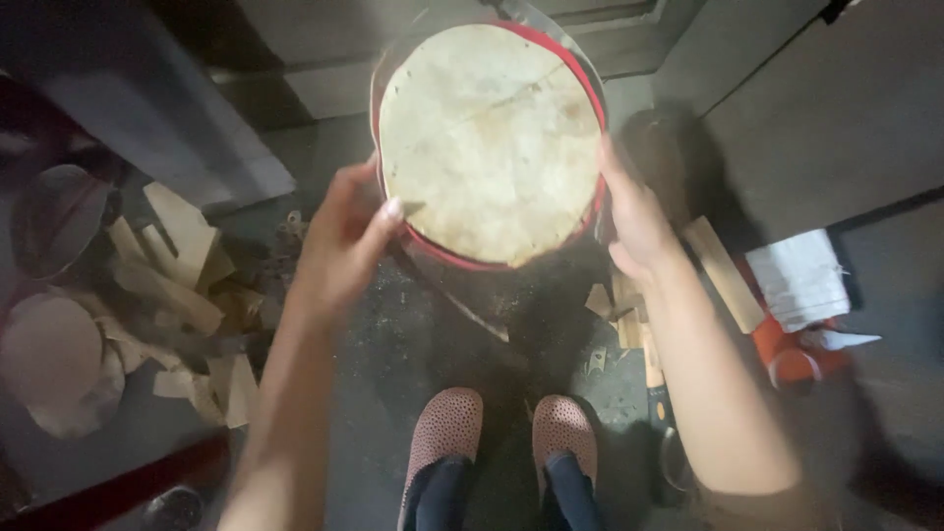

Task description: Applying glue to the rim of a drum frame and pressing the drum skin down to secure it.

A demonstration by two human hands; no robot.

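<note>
A round frame drum with a pale hide skin and a red rim is held up in front of me, its face toward the camera. My left hand grips its lower left edge, thumb lying on the skin. My right hand clasps the right edge, fingers behind the rim. Below, my two feet in speckled pink shoes stand on the dark floor.
Wood scraps and offcuts lie heaped at the left, with round hide pieces beside them. At the right lie a wooden slat, a white cloth and an orange object. A grey wall or cabinet stands behind.
</note>
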